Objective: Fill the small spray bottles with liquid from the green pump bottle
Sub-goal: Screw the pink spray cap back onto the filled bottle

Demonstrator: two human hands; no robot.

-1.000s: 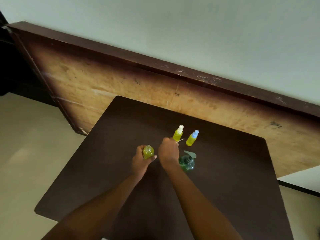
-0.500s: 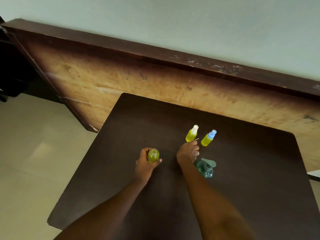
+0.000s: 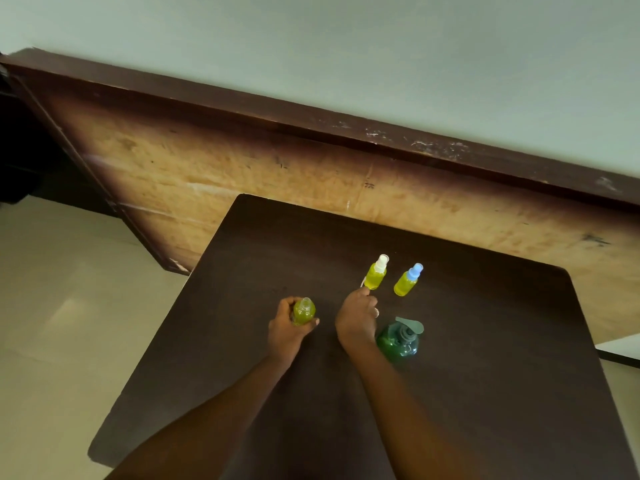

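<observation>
My left hand (image 3: pixel 285 336) grips a small open-necked spray bottle (image 3: pixel 304 311) of yellow-green liquid, upright on the dark table (image 3: pixel 485 393). My right hand (image 3: pixel 355 320) is closed, with a small pale piece (image 3: pixel 363 282) pinched at its fingertips; it looks like a spray top, mostly hidden. The fingertips are just in front of a filled bottle with a white top (image 3: pixel 375 275). To that bottle's right stands a second filled bottle with a blue top (image 3: pixel 407 281). The green pump bottle (image 3: pixel 398 339) stands right beside my right wrist.
A large wooden board (image 3: pixel 277 174) leans against the pale wall behind the table. Pale floor (image 3: pixel 69 306) lies beyond the table's left edge. A white surface edge (image 3: pixel 620 351) shows at far right.
My right hand has reached forward from the pump bottle toward the white-topped bottle. The left hand keeps its hold on the open bottle. The camera view has shifted slightly.
</observation>
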